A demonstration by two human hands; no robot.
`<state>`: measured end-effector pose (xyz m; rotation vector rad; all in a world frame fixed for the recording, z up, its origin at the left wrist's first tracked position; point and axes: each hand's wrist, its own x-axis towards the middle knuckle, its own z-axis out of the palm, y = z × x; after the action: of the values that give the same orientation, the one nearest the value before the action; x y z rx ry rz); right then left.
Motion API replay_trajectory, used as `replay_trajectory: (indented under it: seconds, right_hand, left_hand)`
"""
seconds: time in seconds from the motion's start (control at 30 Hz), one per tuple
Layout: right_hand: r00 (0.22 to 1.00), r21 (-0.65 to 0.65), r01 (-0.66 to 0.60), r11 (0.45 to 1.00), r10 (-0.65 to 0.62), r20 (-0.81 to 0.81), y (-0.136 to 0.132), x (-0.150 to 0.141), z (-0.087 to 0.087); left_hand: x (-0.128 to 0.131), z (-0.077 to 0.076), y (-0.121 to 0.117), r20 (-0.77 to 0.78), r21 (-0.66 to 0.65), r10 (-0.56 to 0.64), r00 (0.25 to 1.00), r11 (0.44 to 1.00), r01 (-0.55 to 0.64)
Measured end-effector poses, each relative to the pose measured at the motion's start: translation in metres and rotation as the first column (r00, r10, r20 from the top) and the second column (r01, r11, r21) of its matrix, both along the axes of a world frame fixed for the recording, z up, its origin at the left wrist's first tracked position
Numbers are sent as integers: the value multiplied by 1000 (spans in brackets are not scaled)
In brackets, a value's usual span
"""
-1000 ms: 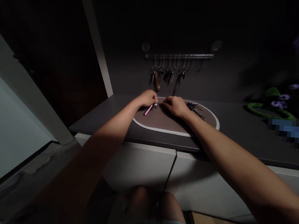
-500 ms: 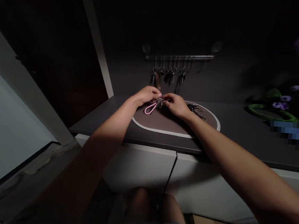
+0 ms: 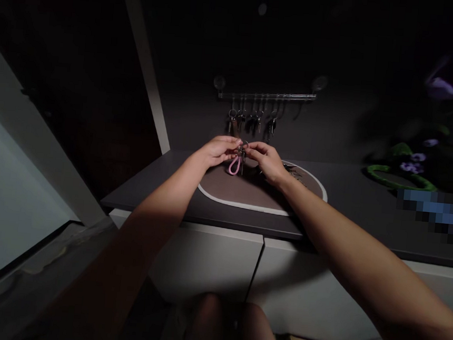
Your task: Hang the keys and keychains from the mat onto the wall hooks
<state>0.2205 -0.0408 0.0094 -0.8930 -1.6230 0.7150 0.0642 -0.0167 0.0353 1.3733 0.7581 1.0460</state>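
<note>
A key bunch with a pink loop strap (image 3: 235, 163) hangs in the air between my two hands, above an oval brown mat with a white rim (image 3: 247, 205). My left hand (image 3: 216, 150) pinches its ring from the left. My right hand (image 3: 265, 160) pinches the same ring from the right. Another bunch of dark keys (image 3: 295, 172) lies on the mat just behind my right wrist. On the wall behind, a rail with hooks (image 3: 267, 95) carries several key bunches (image 3: 250, 120).
The mat lies on a dark counter (image 3: 345, 212) over white cabinet doors (image 3: 218, 264). A green dish with purple flowers (image 3: 398, 174) stands at the right. A white door frame (image 3: 144, 62) runs up at the left. The scene is dim.
The pink-strap keys lay on the mat under my left hand; both hands have since lifted them off the mat and hold them up, the strap now dangling.
</note>
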Motion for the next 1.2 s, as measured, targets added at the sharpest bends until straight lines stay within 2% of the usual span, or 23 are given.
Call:
replay_trajectory:
  seconds: [0.23,0.47,0.73,1.03,1.2]
  right_hand:
    - [993,-1,-63,998,63,-97,5,2,-3]
    - [987,-28,-65,997,61,-149,8,4,-3]
    - [974,25,-27,999,32,-224,9,8,-2]
    - [942,-26,-109,994,95,-321,7,10,-1]
    - [902,-46,-51,998,26,-431,9,13,5]
  left_hand:
    - [0,-3,4,115,-71,-41,993,996,50]
    - [2,-6,6,245,-136,-101,964,981,137]
    - [6,-5,1,236,-136,-91,968,983,125]
    - [10,-5,-3,192,-85,-54,980,994,71]
    - [11,-6,-2,118,-91,1,993,996,10]
